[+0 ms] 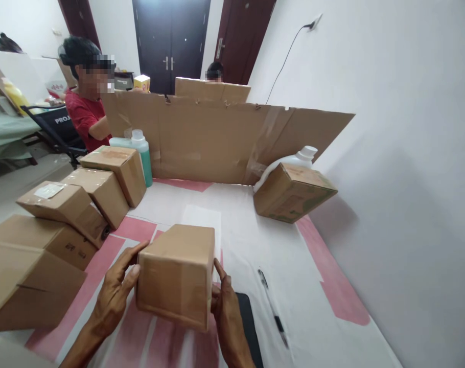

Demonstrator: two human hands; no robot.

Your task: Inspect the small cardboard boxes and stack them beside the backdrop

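box gripped by left hand and right hand; could slip, knocking the pen away.

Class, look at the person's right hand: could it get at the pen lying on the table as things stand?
Probably yes. The pen lies in the open on the table, just right of the right hand, nothing between. But that hand is pressed against the box and must let go first.
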